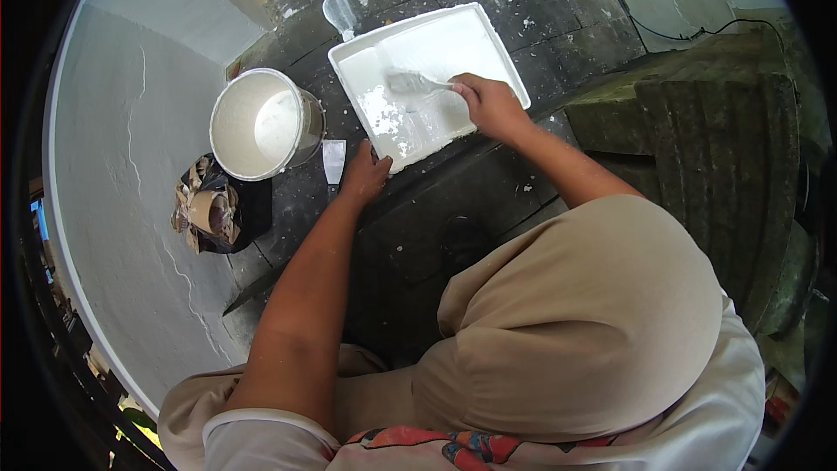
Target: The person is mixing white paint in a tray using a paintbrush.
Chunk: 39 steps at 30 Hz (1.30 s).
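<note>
A white paint tray [471,22], wet with white paint, lies on the dark tiles ahead of me. My right hand [494,106] is closed round the handle of a paintbrush [408,83] over the middle of the tray. The brush's head is coated in white and slightly blurred. At the tray's near left corner, my left hand [366,174] grips the rim, its fingertips partly hidden. Just left of that hand lies a small white flat piece [334,161]. Beyond it stands a round white bucket [302,126] with paint-smeared walls and white paint in the bottom.
Near the grey wall [113,148] at left sits a crumpled black and brown bundle [209,209] with a cardboard-like roll. A whitish translucent piece [342,12] lies behind the tray. Mossy stone steps [697,122] rise at right, with a dark cable [680,37] beyond.
</note>
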Available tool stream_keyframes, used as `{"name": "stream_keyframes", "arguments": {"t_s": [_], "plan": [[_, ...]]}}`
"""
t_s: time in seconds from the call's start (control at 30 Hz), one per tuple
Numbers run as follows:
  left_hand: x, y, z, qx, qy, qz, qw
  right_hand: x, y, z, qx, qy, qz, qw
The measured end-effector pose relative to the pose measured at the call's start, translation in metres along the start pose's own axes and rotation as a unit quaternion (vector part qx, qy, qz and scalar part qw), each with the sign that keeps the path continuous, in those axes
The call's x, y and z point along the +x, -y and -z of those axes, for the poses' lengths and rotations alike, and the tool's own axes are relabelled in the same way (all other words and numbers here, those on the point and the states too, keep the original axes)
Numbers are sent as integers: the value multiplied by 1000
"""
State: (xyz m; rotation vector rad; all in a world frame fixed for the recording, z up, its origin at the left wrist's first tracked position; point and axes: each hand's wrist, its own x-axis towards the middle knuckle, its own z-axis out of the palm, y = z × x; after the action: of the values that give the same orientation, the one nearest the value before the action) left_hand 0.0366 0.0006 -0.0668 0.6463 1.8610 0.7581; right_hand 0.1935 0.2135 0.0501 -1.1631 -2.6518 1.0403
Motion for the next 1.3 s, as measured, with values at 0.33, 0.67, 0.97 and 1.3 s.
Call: {"name": "stream_keyframes", "arguments": {"t_s": [0.33, 0.67, 0.97, 1.3], "plan": [[-58, -29, 26, 234, -135, 64, 961, -8, -25, -4, -47, -6, -27, 998], [-67, 10, 32, 307, -144, 131, 932, 8, -21, -2, -149, 0, 119, 982], [-62, 18, 27, 297, -114, 216, 923, 10, -32, -7, -309, 114, 78, 941], [-55, 15, 29, 281, -119, 229, 924, 4, -42, 3, -272, 119, -10, 955]]}}
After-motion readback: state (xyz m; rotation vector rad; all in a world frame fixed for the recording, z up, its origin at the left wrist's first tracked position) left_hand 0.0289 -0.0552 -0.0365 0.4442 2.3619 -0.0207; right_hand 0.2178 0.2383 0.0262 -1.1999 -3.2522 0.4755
